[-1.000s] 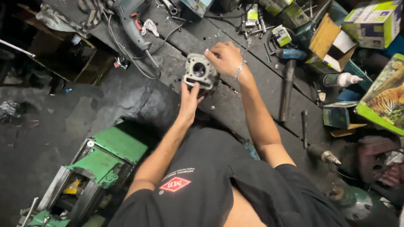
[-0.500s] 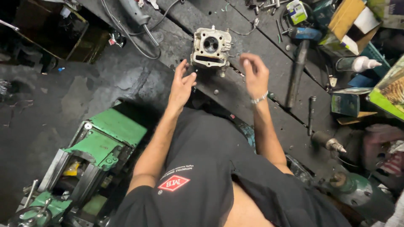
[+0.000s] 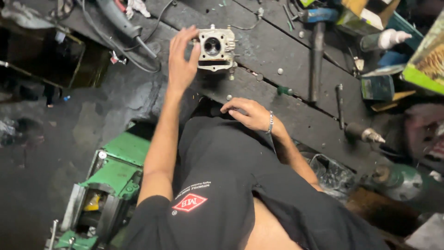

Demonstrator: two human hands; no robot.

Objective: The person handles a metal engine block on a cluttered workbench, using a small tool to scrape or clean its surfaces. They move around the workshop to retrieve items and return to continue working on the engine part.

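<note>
Close to the body, at the near edge of the dark wooden workbench [image 3: 286, 51], the right hand [image 3: 247, 113] lies flat with loose fingers and holds nothing; a thin bracelet [image 3: 270, 122] is on its wrist. Farther along the bench, the left hand [image 3: 181, 62] has its fingers spread and touches the left side of a metal engine part [image 3: 216, 49], not closed around it. This part is a pale grey cast block, nearly square, standing on the bench top, with one round dark opening in the middle and small studs at its corners. Beyond it, to the right, a long hammer [image 3: 317, 46] lies on the boards.
</note>
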